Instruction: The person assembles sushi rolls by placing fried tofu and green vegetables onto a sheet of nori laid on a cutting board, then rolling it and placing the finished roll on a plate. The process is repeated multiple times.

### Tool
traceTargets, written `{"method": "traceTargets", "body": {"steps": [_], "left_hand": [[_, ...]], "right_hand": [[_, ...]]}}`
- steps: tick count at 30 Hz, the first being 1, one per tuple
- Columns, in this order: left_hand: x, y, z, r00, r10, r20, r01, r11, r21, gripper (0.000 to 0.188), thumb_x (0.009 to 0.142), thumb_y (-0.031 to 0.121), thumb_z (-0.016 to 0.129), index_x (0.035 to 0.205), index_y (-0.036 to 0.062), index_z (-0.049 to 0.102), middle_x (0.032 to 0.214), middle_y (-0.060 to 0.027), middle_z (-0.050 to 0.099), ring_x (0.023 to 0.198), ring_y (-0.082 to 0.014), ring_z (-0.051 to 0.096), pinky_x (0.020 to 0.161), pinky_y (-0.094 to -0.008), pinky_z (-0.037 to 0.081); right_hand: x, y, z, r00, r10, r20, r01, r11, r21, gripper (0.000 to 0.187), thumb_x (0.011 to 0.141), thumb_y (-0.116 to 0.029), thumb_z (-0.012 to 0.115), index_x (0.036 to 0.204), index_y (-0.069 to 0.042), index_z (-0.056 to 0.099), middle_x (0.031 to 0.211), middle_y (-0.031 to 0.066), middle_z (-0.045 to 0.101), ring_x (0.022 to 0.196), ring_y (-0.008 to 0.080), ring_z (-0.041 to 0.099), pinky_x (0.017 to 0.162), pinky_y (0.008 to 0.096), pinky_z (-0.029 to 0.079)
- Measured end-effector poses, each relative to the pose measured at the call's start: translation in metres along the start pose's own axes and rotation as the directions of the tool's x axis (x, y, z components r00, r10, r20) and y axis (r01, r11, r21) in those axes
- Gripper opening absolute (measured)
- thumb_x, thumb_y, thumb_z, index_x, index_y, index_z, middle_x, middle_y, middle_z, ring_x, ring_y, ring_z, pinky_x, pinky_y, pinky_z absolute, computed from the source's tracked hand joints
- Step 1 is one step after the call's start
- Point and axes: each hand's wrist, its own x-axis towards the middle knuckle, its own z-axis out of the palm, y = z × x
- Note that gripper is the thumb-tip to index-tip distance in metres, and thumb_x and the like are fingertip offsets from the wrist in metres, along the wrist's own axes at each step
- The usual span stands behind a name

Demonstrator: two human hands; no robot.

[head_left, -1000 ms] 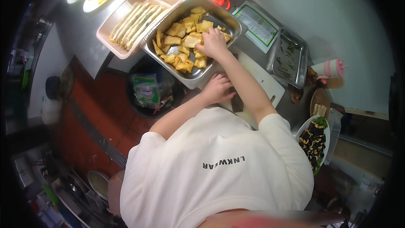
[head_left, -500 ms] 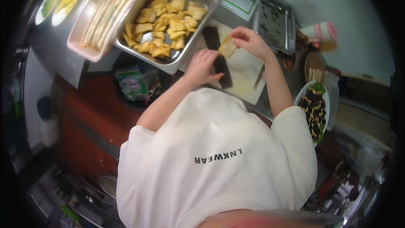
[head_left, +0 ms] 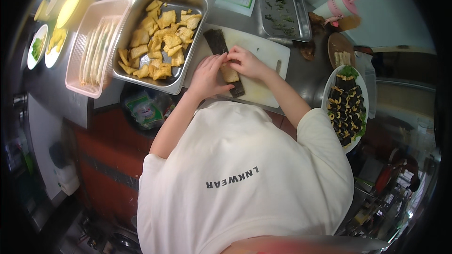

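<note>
A dark strip of seaweed point(head_left: 215, 41) lies lengthwise on the white cutting board point(head_left: 263, 49), with a golden fried slice point(head_left: 230, 74) on top of it. My left hand point(head_left: 207, 76) rests along the strip's left side, fingers stretched and thumb apart at the slice's near end. From the right, my right hand point(head_left: 246, 63) has its fingers closed at the slice's upper part, its fingertips against those of my left hand. Where the fingers meet, the slice's far edge is hidden.
Left of the board stands a steel tray point(head_left: 193, 5) of fried slices, then a pink basket point(head_left: 74, 73) with long pale strips. Behind are a steel tray point(head_left: 305, 30) with green scraps and a pink-lidded cup point(head_left: 333, 10). A plate point(head_left: 326, 95) of dark rolls sits right.
My right hand has brought the fried slice down onto the seaweed strip and now meets my left hand there. The view has swung, shifting the counter leftward.
</note>
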Motion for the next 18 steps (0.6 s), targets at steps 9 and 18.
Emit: {"method": "traceTargets", "body": {"steps": [9, 18], "left_hand": [[0.003, -0.004, -0.003, 0.995, 0.097, -0.007, -0.097, 0.995, -0.013, 0.083, 0.061, 0.034, 0.083, 0.13, 0.0042, 0.047, 0.133, -0.0175, 0.05, 0.119, -0.0341, 0.051, 0.105, -0.0468, 0.037], [-0.004, -0.01, 0.0, 0.994, 0.04, -0.102, -0.047, 0.996, -0.07, 0.059, 0.066, 0.031, 0.08, 0.113, 0.0032, 0.057, 0.135, -0.018, 0.048, 0.119, -0.0368, 0.05, 0.097, -0.0436, 0.043]], "right_hand": [[0.008, 0.082, -0.137, 0.773, 0.249, -0.583, -0.347, 0.936, -0.06, 0.019, 0.081, -0.024, 0.071, 0.091, -0.007, 0.072, 0.084, 0.0093, 0.07, 0.078, 0.0172, 0.066, 0.069, 0.0299, 0.051], [0.031, 0.103, -0.151, 0.782, 0.296, -0.548, -0.571, 0.692, -0.441, 0.024, 0.074, -0.03, 0.076, 0.083, -0.008, 0.071, 0.094, 0.0105, 0.065, 0.094, 0.0275, 0.063, 0.084, 0.0382, 0.05]]}}
